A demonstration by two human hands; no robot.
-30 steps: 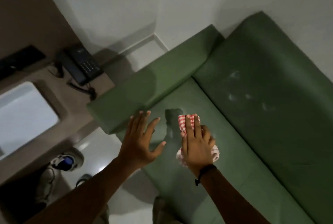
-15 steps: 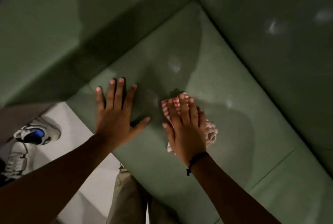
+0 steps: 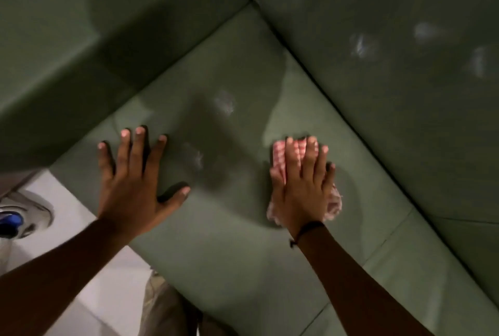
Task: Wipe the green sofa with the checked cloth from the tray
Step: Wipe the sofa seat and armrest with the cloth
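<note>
On the seat of the smooth green sofa [image 3: 221, 241], the right hand [image 3: 303, 190] presses the crumpled red-and-white checked cloth [image 3: 279, 152] flat, grip wide, now farther from the left hand [image 3: 132, 190] than before; that hand stays spread on the seat, grip wide too.

The green sofa [image 3: 216, 227] is upholstered in a smooth, leather-like covering with a low satin sheen and stitched seams; whitish matt smudges [image 3: 361, 45] dull the finish in patches. The checked cloth [image 3: 279, 154] is a soft woven textile, matt, with a frayed edge. The floor [image 3: 108, 295] is pale, smooth and faintly glossy. The wrist band [image 3: 307, 226] is a dark matt cord.
</note>
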